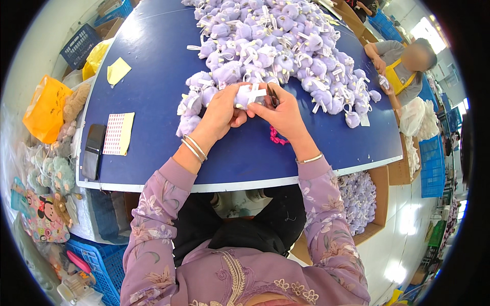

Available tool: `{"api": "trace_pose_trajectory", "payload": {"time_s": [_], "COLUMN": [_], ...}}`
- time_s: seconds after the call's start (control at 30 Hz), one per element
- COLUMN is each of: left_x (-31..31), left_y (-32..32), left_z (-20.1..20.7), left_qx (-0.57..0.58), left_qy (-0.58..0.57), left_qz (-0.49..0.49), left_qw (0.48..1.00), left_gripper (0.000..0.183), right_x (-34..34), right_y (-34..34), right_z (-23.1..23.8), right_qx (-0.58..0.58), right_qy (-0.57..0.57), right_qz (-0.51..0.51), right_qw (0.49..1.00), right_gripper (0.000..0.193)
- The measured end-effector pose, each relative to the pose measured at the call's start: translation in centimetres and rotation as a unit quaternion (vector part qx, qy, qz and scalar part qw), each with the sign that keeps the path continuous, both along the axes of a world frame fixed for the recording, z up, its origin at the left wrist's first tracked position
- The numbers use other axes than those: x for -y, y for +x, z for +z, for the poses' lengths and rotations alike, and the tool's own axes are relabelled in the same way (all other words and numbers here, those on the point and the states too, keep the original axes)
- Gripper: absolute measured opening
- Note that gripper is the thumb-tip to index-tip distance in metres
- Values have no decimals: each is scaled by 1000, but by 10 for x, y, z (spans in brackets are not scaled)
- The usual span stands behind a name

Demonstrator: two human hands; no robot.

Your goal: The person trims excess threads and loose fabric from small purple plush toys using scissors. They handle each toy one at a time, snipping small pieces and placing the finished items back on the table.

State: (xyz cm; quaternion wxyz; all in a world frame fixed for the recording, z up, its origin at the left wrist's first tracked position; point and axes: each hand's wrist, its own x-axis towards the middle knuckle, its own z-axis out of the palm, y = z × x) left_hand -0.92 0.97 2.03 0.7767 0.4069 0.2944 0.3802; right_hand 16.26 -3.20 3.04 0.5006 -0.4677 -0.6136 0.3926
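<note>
Over the near middle of the blue table (168, 92), my left hand (220, 111) is closed round a small lilac plush toy (242, 99). White ribbon tags (254, 93) lie across the toy. My right hand (284, 113) meets it from the other side, fingers closed, gripping a pair of small dark thread snips (274, 97). A bright pink braided loop (276, 136) hangs below that hand; whether it joins the snips is hidden. Right behind both hands spreads a large heap of similar lilac plush toys (255, 38), many with white ribbon loops.
A black phone (94, 152), a sticker sheet (115, 133) and a yellow paper (118, 71) lie at the table's left. Beside my right leg stands a cardboard box (380, 191) of more lilac toys. Another person (406, 71) in a yellow apron works at the right edge.
</note>
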Motion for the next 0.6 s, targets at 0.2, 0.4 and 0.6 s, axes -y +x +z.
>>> {"api": "trace_pose_trajectory", "payload": {"time_s": [0.2, 0.4, 0.6], "left_x": [-5, 7, 15], "left_y": [-4, 6, 8], "left_z": [-4, -4, 7], "left_qx": [-41, -150, -260], "left_qy": [-18, 306, 294], "left_qz": [-49, 123, 52], "left_qw": [998, 932, 918], "left_gripper": [41, 39, 41], "right_x": [-5, -2, -3], "right_y": [7, 12, 15], "right_z": [-4, 3, -1], "right_qx": [83, -54, -109], "right_qy": [83, -19, -56], "right_qz": [-2, -2, 17], "right_qw": [993, 998, 992], "right_gripper": [15, 17, 15]}}
